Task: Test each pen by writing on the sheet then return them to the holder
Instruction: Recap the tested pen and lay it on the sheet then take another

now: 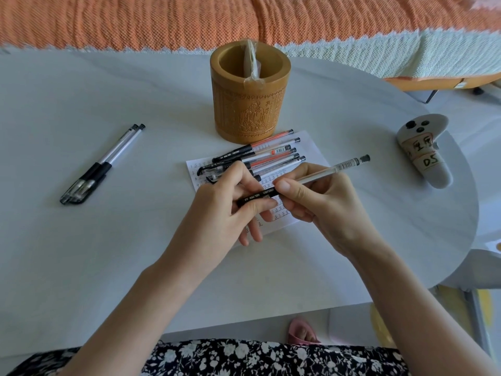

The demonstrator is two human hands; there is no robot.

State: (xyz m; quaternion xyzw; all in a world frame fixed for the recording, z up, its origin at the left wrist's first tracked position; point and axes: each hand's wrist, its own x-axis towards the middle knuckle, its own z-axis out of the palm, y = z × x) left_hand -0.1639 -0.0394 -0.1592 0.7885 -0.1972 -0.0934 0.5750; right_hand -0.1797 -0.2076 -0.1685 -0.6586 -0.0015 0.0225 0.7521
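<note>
Both hands hold one clear gel pen (329, 170) above the white sheet (309, 143). My left hand (225, 204) grips its black cap (256, 196) between thumb and fingers. My right hand (315, 198) pinches the clear barrel, whose black end points up and right. Cap and barrel meet between the hands; whether they are joined or apart is hidden. Several more pens (267, 156) lie piled on the sheet's far half, just in front of the carved wooden holder (250, 96). Two capped pens (101, 164) lie side by side at the left.
A grey controller (423, 150) with taped labels lies at the table's right. The white table (81, 240) has a rounded right edge. An orange and white blanket (189, 20) lies behind it. The holder contains a clear wrapped item (250, 59).
</note>
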